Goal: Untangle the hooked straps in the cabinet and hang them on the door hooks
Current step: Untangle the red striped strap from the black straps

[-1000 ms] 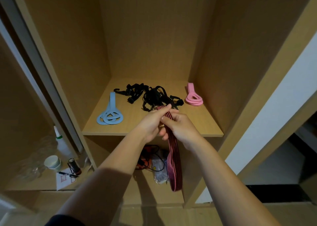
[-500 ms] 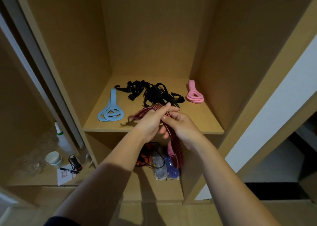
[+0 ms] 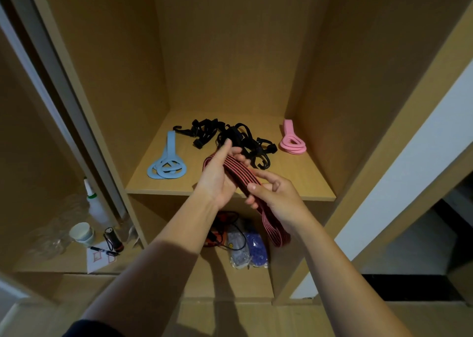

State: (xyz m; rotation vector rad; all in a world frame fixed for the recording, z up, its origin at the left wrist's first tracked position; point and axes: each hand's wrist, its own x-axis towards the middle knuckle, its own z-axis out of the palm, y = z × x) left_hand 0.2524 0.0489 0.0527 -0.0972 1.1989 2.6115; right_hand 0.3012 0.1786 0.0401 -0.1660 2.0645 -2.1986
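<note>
Red-black striped strap point(image 3: 239, 174) spans both hands above the shelf point(image 3: 294, 183) edge. Left hand point(image 3: 217, 180) fingers grip its upper end; right hand point(image 3: 275, 198) fingers pinch the middle, remainder dangling. Black tangle point(image 3: 230, 139) lies behind. Advice: feed slowly, keeping loops separate.

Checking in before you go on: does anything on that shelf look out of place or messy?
Yes: the black hooked straps lie in a knotted heap at the back of the shelf, hooks snagged together, unlike the neatly coiled blue strap and pink strap.
</note>
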